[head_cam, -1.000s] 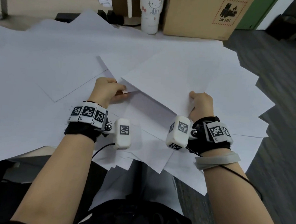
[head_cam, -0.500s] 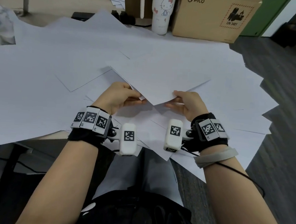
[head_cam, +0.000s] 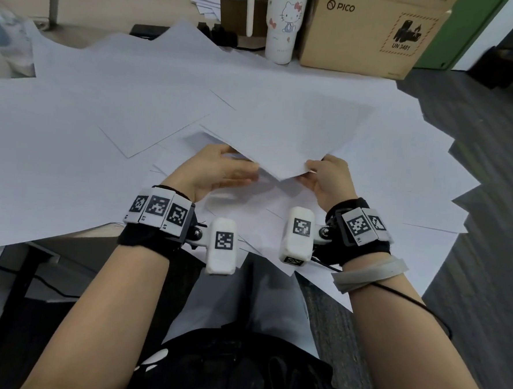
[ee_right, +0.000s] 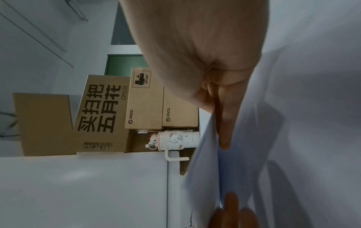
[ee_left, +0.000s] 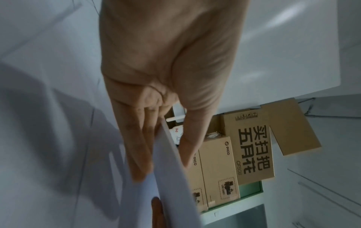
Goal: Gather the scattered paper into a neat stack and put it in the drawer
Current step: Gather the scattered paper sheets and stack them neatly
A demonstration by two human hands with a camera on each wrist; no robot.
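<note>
White paper sheets (head_cam: pixel 109 119) lie scattered all over the table, overlapping and hanging off its near and right edges. I hold a small bundle of sheets (head_cam: pixel 283 129) raised above the mess, one corner pointing at me. My left hand (head_cam: pixel 221 168) pinches its left edge, thumb on top and fingers beneath, as the left wrist view shows on the sheets (ee_left: pixel 171 177). My right hand (head_cam: pixel 325 176) grips the right edge (ee_right: pixel 207 154) with fingers under and thumb on top. No drawer is visible.
A Hello Kitty tumbler (head_cam: pixel 285 24) and a PICO cardboard box (head_cam: pixel 370 30) stand at the table's far edge. More boxes (ee_right: pixel 101 114) are stacked behind. Dark floor (head_cam: pixel 478 132) lies to the right. My lap (head_cam: pixel 241 328) is under the near edge.
Both hands drew closer together and nearer to me, sliding the held sheets over one another into a tighter bundle whose corner now points toward me.
</note>
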